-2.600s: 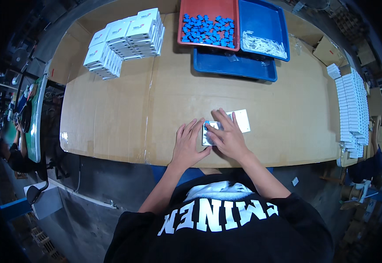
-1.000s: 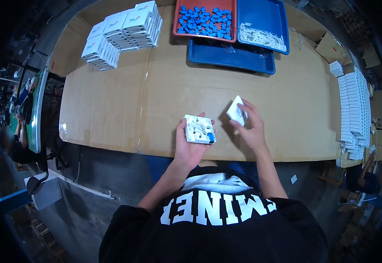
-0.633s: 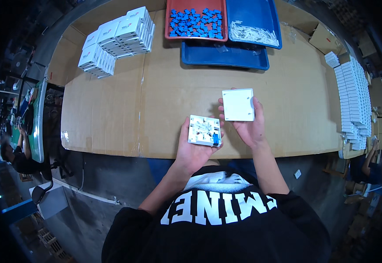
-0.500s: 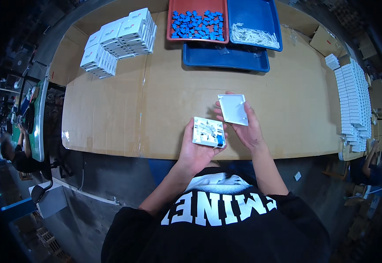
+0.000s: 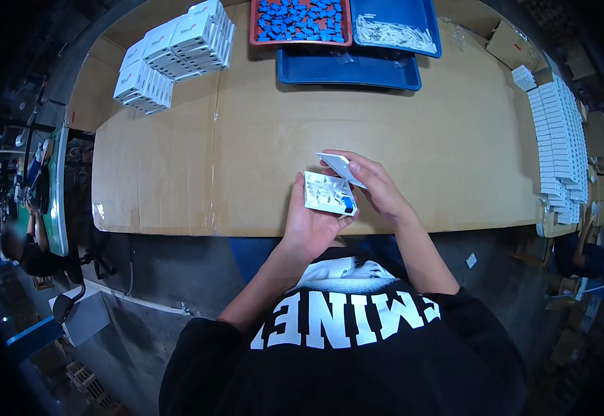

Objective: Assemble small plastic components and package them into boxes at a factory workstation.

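Note:
My left hand (image 5: pixel 307 225) is closed around a shallow white open box (image 5: pixel 328 193), held face up near the table's front edge. Inside it lie small white parts and one small blue piece (image 5: pixel 348 202) at its lower right corner. My right hand (image 5: pixel 378 187) grips a flat white lid (image 5: pixel 343 168) by its edges. The lid is tilted over the far right side of the box, close to its rim, and whether the two touch I cannot tell.
Beyond my hands, a red tray (image 5: pixel 349 28) holds small blue pieces and a blue tray (image 5: pixel 435 41) holds white parts. Another blue tray (image 5: pixel 347 75) sits nearer. White boxes are stacked at far left (image 5: pixel 184 41) and right (image 5: pixel 558 139). People work at both sides.
My right hand has turned the lid from face-on to a slant and brought it over the box's far edge. My left hand still holds the box. The whole view has shifted slightly.

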Demonstrator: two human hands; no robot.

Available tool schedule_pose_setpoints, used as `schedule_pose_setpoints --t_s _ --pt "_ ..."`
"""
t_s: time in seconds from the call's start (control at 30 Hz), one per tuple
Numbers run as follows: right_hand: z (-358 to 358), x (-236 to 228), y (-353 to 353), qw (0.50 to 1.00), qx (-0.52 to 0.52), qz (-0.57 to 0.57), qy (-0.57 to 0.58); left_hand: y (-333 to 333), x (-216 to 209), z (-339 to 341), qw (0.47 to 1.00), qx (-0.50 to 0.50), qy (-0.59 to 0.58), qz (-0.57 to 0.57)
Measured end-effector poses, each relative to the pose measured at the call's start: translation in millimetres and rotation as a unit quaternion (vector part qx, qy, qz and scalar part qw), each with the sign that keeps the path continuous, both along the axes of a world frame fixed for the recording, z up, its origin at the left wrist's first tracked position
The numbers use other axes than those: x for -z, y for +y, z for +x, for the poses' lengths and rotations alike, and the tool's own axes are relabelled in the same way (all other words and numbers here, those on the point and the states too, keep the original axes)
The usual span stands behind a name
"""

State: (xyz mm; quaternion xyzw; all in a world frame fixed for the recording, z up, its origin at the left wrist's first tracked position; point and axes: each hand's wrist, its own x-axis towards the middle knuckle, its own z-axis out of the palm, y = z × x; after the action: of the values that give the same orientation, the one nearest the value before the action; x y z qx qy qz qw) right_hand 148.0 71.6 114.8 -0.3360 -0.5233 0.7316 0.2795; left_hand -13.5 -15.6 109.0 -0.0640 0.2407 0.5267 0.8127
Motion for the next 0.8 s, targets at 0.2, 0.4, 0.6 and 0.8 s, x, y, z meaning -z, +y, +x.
schedule_pose_setpoints --t_s 0.2,0.4,0.6,0.8 --pt "-0.1 -2.5 -2.2 0.999 -0.001 0.003 -0.048 4.6 -0.8 5.3 1.000 -0.018 -0.006 -0.013" --pt "-0.1 -0.9 -4.2 0.999 -0.009 0.002 -0.046 2.8 11.7 2.7 1.000 -0.016 -0.014 -0.002" --pt "-2.4 6.9 -7.3 0.995 -0.036 0.074 -0.054 4.4 11.2 5.2 1.000 -0.028 0.007 -0.002" --pt "0.1 5.7 -11.5 0.992 -0.060 0.099 -0.054 2.3 8.5 7.2 0.999 -0.020 0.032 -0.011"
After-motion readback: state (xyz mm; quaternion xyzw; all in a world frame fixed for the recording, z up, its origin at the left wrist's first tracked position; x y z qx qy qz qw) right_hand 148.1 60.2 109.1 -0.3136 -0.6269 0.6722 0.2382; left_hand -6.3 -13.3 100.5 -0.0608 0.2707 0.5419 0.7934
